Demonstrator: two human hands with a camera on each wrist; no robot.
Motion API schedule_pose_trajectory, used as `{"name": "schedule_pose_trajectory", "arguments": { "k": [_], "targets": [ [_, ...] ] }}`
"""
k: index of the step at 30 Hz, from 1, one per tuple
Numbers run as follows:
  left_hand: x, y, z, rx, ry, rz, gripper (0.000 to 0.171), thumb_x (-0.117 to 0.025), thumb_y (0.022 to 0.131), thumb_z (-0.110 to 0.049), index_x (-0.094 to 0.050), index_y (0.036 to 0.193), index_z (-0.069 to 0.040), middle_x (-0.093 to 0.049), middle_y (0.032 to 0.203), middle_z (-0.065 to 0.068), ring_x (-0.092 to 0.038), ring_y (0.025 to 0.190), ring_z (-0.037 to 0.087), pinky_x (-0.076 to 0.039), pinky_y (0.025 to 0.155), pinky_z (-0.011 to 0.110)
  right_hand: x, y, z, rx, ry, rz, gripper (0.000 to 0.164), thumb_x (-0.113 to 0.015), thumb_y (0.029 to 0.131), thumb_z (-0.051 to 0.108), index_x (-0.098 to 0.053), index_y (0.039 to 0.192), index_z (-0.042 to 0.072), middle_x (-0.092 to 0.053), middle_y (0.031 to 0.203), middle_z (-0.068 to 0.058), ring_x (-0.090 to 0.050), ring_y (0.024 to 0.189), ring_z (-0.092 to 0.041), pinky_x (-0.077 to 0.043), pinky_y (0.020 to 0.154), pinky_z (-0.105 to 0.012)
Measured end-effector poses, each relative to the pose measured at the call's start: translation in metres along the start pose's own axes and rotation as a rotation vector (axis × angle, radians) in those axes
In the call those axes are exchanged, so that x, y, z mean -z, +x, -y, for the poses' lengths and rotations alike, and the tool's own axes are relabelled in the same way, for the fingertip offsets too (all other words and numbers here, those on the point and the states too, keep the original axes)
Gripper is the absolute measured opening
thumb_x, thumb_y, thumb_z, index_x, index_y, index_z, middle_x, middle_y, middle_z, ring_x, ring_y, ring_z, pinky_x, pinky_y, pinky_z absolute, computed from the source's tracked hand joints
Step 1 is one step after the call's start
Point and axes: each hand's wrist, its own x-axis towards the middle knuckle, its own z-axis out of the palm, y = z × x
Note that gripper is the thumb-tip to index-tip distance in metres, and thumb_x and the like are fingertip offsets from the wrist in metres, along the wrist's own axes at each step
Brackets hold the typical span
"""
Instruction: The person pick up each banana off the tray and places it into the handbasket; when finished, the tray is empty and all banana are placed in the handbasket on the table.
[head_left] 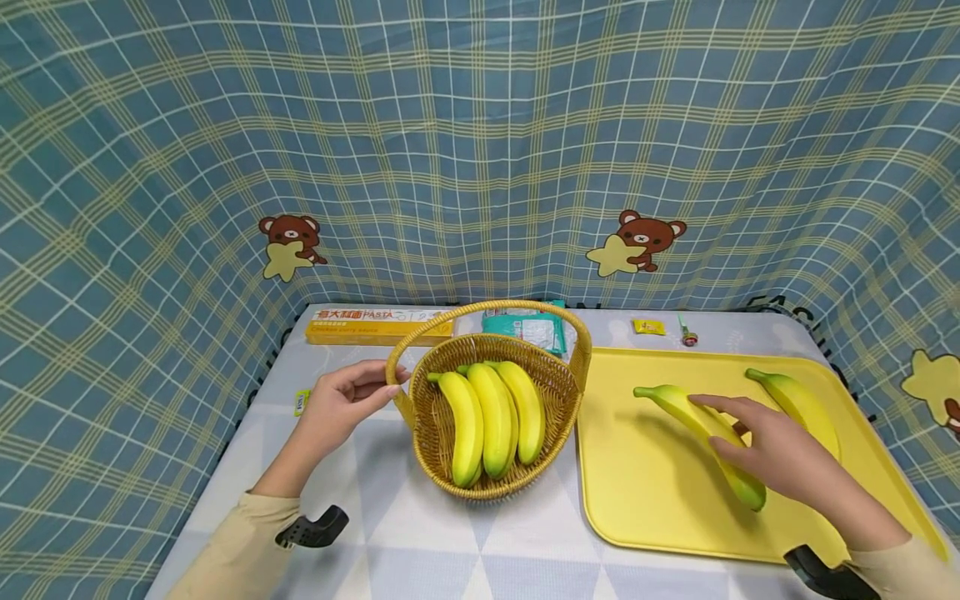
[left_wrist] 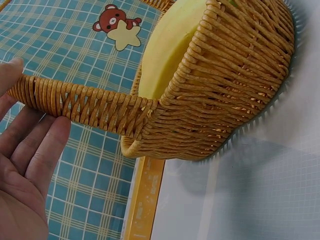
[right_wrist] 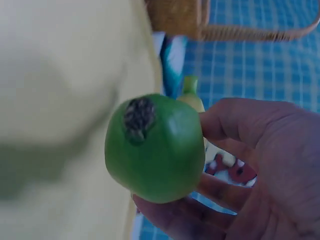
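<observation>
Right hand: At 3 o'clock from the basket, a person's right hand (head_left: 780,446) holds a banana (head_left: 678,406), thumb and fingers curled about it; the fruit appears to hang above the tray, stem toward 10 o'clock.
Tray: The yellow tray (head_left: 637,500) lies at 3 o'clock, bearing a second banana (head_left: 806,404) at 2 o'clock from the held one.
Left hand: At 9 o'clock, the left hand (head_left: 341,408) pinches the handle (head_left: 517,304) near its foot, thumb on one face, fingers on the other.
Basket: The woven basket (head_left: 564,400) stands upright mid-table with at least three bananas (head_left: 491,417) inside.
Fruit transfer: The step appears to be loading, one banana in grasp; the next move likely calls for a swing toward 9 o'clock, over the rim and clear of the handle, then a gentle release.
Small wrapper: Yellow-green wrapper (head_left: 302,402) at 9 o'clock, print too small to read.
Pasta box: At 10 o'clock, the box (head_left: 360,337) reads "PASTA" beside Chinese characters, with what looks like "Chicken curry sauce" below.
Packets: Teal packet (head_left: 532,327) at 12 and yellow sachet (head_left: 648,327) at 2, lettering illegible.
Backdrop: Plaid cloth (head_left: 480,167) with bears holding stars.
</observation>
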Motion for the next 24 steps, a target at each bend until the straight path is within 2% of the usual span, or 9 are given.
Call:
{"name": "schedule_pose_trajectory", "arguments": {
  "k": [5, 10, 15, 20, 24],
  "targets": [
    [0.0, 0.0, 0.001, -0.005, -0.006, 0.0, 0.026, -0.073, 0.096, -0.011, -0.072, 0.122, -0.005, -0.073, 0.117, 0.015, -0.072, 0.104, 0.015, -0.06, 0.088, 0.028, -0.003, -0.002, 0.033, 0.055, -0.03, -0.043, 0.056, -0.076, 0.093, 0.018, -0.057, 0.145, 0.022, -0.063, 0.13, -0.011, -0.061, 0.094, -0.019, -0.04, 0.054, -0.024],
    [0.0, 0.0, 0.001, -0.008, -0.014, 0.002, 0.026, -0.073, 0.096, -0.012, -0.072, 0.121, -0.005, -0.073, 0.117, 0.015, -0.072, 0.105, 0.022, -0.061, 0.088, 0.029, -0.008, 0.004, 0.063, 0.1, -0.009, -0.03, 0.054, -0.076, 0.093, 0.019, -0.059, 0.144, 0.027, -0.064, 0.131, -0.005, -0.062, 0.096, -0.016, -0.045, 0.059, -0.025],
    [0.0, 0.0, 0.001, -0.005, -0.004, -0.003, 0.027, -0.074, 0.096, -0.013, -0.072, 0.122, -0.005, -0.073, 0.117, 0.013, -0.073, 0.104, 0.02, -0.061, 0.087, 0.029, -0.017, 0.017, 0.094, 0.134, 0.044, -0.038, 0.051, -0.075, 0.094, 0.022, -0.061, 0.142, 0.027, -0.065, 0.128, 0.001, -0.058, 0.093, -0.013, -0.044, 0.057, -0.023],
    [-0.001, 0.0, 0.001, -0.007, 0.006, -0.01, 0.027, -0.074, 0.096, -0.013, -0.072, 0.121, -0.005, -0.074, 0.116, 0.011, -0.073, 0.103, 0.015, -0.061, 0.087, 0.029, -0.032, 0.035, 0.121, 0.167, 0.06, -0.098, 0.048, -0.076, 0.094, 0.024, -0.063, 0.14, 0.024, -0.068, 0.127, 0.0, -0.06, 0.09, -0.012, -0.045, 0.058, -0.024],
    [-0.001, -0.001, 0.001, -0.009, 0.005, -0.011, 0.026, -0.073, 0.096, -0.013, -0.072, 0.121, -0.005, -0.074, 0.116, 0.011, -0.072, 0.103, 0.015, -0.061, 0.087, 0.029, -0.045, 0.053, 0.139, 0.189, 0.06, -0.151, 0.046, -0.075, 0.095, 0.025, -0.064, 0.14, 0.021, -0.066, 0.132, -0.003, -0.064, 0.093, -0.015, -0.053, 0.069, -0.03]
  ]
}}
